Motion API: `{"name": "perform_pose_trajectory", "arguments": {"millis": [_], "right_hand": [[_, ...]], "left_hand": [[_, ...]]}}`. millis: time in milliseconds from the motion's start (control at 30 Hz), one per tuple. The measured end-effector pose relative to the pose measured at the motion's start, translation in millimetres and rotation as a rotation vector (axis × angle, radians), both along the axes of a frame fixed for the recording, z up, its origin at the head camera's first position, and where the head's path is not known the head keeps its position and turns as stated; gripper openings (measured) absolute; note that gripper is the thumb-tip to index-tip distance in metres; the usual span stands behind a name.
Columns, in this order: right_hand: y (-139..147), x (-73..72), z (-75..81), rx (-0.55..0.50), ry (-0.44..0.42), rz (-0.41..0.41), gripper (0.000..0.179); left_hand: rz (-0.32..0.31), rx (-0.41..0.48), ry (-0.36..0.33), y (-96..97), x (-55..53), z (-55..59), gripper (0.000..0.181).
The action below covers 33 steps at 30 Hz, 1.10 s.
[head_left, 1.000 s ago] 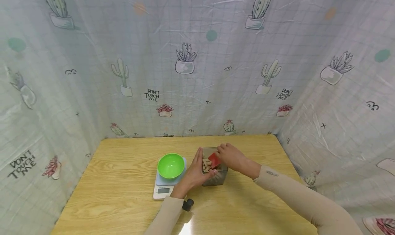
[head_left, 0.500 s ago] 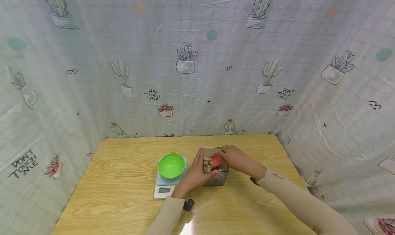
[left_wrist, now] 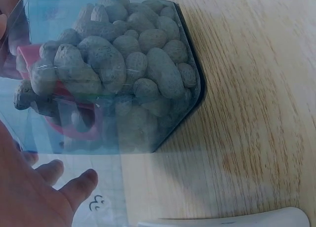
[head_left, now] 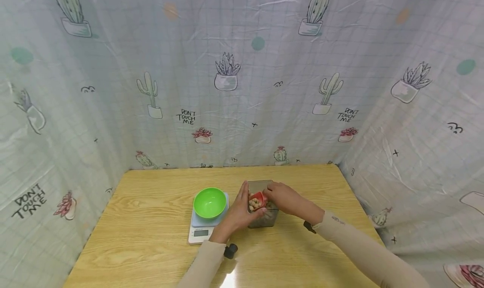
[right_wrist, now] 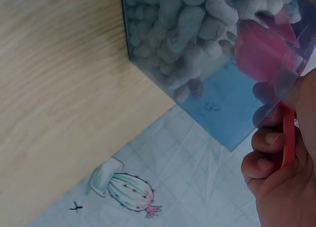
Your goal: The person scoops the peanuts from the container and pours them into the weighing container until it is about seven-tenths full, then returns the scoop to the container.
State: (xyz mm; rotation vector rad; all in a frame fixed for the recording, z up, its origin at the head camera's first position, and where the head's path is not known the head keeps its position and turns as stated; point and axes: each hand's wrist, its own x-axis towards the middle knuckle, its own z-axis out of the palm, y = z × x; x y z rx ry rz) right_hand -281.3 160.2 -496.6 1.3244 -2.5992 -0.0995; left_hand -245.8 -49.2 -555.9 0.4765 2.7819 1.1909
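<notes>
A clear, dark-tinted plastic bin (head_left: pixel 263 220) stands on the table, part filled with unshelled peanuts (left_wrist: pixel 160 71). My left hand (head_left: pixel 238 210) rests against its left side and near corner, fingers straight and thumb along the front rim. With my right hand (head_left: pixel 289 198) I grip the handle of a red scoop (head_left: pixel 259 196); in the right wrist view the curled fingers (right_wrist: pixel 259 165) wrap that handle. The scoop's bowl is down inside the bin and has peanuts in it. Part of the scoop is hidden behind the bin wall and peanuts in the left wrist view.
Left of the bin, a green bowl (head_left: pixel 209 203) sits on a white kitchen scale (head_left: pixel 193 234) with a small display. The wooden table (head_left: pixel 151 220) is enclosed by a cactus-print curtain (head_left: pixel 242 111) at the back and sides.
My right hand has shifted slightly and tilted the scoop, whose opening now faces up with peanuts in it. My left hand, the bowl and the scale have stayed in place.
</notes>
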Motion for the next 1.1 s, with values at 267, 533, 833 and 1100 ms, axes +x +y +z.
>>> {"name": "perform_pose_trajectory", "arguments": {"millis": [267, 533, 833, 1100], "right_hand": [[4.7, 5.9, -4.9, -0.057, -0.082, -0.057, 0.018], [7.4, 15.7, -2.3, -0.114, -0.068, -0.096, 0.022], [16.3, 22.4, -4.2, -0.218, -0.164, -0.186, 0.016], [26.2, 22.7, -13.3, -0.319, -0.222, -0.236, 0.019]], "left_hand": [[0.004, -0.012, -0.014, -0.2, -1.1, -3.7, 0.114], [0.008, -0.014, -0.014, 1.0, -1.1, -4.1, 0.114], [0.02, -0.003, -0.011, 0.6, 1.1, -0.4, 0.114], [0.025, 0.004, -0.009, 2.5, 2.5, -1.4, 0.114]]}}
